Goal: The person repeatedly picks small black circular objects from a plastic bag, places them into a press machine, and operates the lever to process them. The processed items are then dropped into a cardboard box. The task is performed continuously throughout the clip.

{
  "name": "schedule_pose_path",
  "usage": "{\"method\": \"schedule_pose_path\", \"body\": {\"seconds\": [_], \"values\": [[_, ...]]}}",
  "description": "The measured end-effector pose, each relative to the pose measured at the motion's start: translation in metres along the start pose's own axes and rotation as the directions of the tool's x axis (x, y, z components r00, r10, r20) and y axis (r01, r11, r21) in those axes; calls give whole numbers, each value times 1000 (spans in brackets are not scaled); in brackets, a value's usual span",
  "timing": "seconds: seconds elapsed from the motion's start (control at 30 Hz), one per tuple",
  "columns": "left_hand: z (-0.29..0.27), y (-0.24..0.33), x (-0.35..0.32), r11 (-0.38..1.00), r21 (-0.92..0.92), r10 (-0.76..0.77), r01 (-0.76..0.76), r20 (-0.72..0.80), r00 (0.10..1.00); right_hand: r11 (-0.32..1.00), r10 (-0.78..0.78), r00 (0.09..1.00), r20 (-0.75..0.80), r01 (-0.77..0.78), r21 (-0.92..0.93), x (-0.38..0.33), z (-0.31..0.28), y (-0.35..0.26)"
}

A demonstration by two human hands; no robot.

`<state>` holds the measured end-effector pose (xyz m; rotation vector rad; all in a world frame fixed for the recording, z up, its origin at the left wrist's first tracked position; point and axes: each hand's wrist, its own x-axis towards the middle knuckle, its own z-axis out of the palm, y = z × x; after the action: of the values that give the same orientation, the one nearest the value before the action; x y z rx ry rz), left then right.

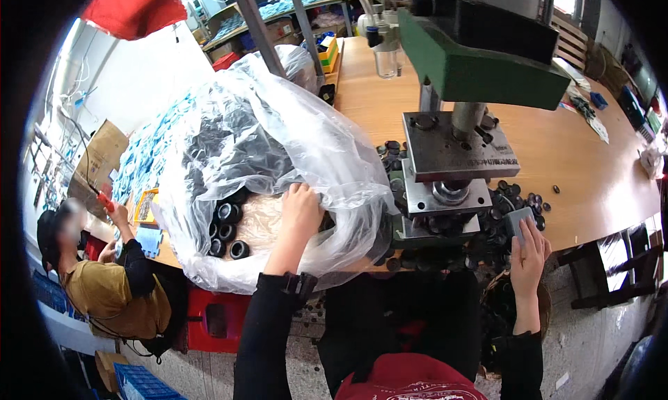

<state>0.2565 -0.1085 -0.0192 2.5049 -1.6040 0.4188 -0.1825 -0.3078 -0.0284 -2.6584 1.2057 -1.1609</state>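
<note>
My left hand (300, 208) reaches into a large clear plastic bag (348, 163), its fingers curled together; whatever lies under them is hidden. Beside it in the bag are several black rings like small rubber wheels (228, 231). To the right, my right hand (530, 254) has its fingers closed around a flat grey block (518, 221). This block is just right of the press, above a heap of small black discs (490, 243). Between my hands stands the green press (480, 66), with a steel die (456, 149) under its head.
A brown table (584, 163) carries the press and bag. Metal posts (259, 27) rise behind the bag. At left a co-worker (125, 288) sits holding a red-handled tool (106, 202), near a pile of light-blue pieces (149, 146). A red stool (236, 316) stands below the table edge.
</note>
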Motion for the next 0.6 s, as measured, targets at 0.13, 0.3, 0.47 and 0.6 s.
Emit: {"method": "schedule_pose_path", "body": {"seconds": [0.13, 0.3, 0.47, 0.6], "values": [[7, -2, -10, 989, -143, -32, 32, -1, 999, 990, -44, 994, -98, 56, 127, 30, -20, -41], [-1, 6, -10, 971, -241, -33, 5, -114, 993, 912, -29, 992, -126, 78, 403, 80, -18, -114], [-73, 0, -37, 821, -446, -382, 356, 34, 924, 900, -2, 999, -33, 16, 435, 113, -3, -145], [-132, 21, -64, -113, -972, -495, 207, 236, 836, 896, 27, 999, 36, -40, 442, 115, 6, -143]]}}
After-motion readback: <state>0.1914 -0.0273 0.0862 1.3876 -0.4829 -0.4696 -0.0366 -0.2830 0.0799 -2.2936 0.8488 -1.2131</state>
